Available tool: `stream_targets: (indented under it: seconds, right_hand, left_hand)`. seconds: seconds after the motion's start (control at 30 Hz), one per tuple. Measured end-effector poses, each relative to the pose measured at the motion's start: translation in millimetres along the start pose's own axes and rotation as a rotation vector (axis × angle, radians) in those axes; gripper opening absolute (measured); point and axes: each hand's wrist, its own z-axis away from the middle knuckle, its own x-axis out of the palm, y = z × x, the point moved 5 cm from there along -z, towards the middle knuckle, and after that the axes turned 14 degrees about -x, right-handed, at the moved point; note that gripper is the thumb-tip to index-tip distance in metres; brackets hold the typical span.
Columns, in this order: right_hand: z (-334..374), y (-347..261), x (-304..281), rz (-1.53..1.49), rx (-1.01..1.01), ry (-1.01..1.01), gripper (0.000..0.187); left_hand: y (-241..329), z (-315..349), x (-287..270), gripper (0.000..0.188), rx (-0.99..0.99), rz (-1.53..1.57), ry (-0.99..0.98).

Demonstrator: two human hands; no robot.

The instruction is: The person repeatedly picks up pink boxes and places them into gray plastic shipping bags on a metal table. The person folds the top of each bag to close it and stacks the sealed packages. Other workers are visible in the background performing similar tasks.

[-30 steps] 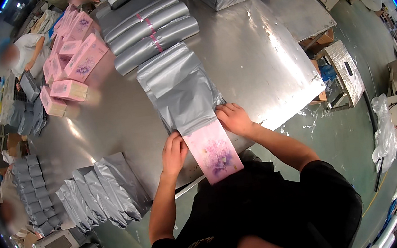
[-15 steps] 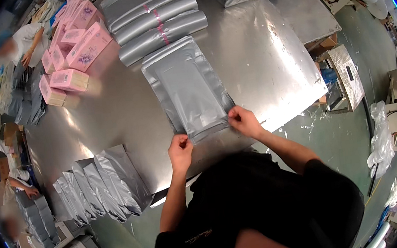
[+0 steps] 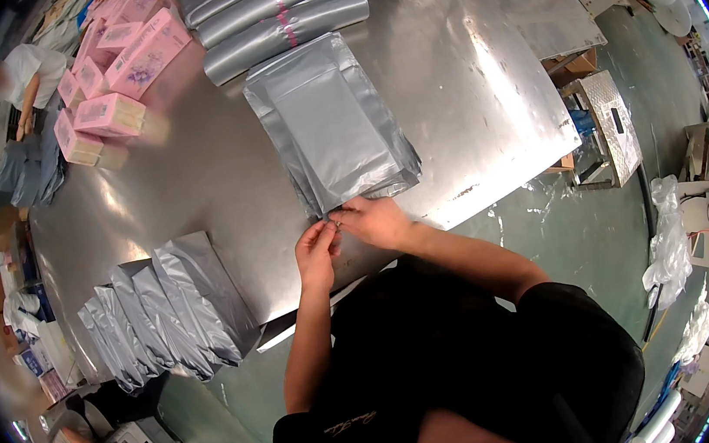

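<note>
A stack of flat grey plastic bags [image 3: 331,128] lies on the metal table in front of me, its near end toward my body. My left hand [image 3: 317,250] is closed in a pinch at the near left corner of the top bag. Right beside it, my right hand [image 3: 376,221] is also closed, thumb and fingers pinching the same corner area. The fingertips of both hands nearly meet there, and the bit of film between them is mostly hidden.
Grey rolled bundles with pink ties [image 3: 285,32] lie beyond the stack. Pink tissue packs [image 3: 148,57] are piled at the far left. Folded grey bags [image 3: 176,307] overhang the table's near left edge. A metal stool [image 3: 610,127] stands at right; co-workers are at left.
My right hand has moved left from the near right corner of the bag to the near left corner, beside my left hand. The view has shifted slightly.
</note>
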Motion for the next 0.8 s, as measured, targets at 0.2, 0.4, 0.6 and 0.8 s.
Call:
stream_targets:
  seconds: [0.2, 0.4, 0.6, 0.8]
  right_hand:
    - [41, -22, -8, -0.019, -0.224, 0.055, 0.021]
    - [306, 74, -145, 0.063, 0.577, -1.155, 0.032]
    - [66, 77, -168, 0.52, -0.384, -0.17, 0.055]
    - [36, 87, -120, 0.33, -0.698, -0.062, 0.034]
  left_hand:
    - [-4, -4, -9, 0.014, -0.114, -0.107, 0.064]
    - [22, 15, -34, 0.015, 0.395, -0.979, 0.134]
    - [98, 68, 37, 0.019, 1.172, -1.617, 0.303]
    - [81, 51, 52, 0.03, 1.555, -1.829, -0.005]
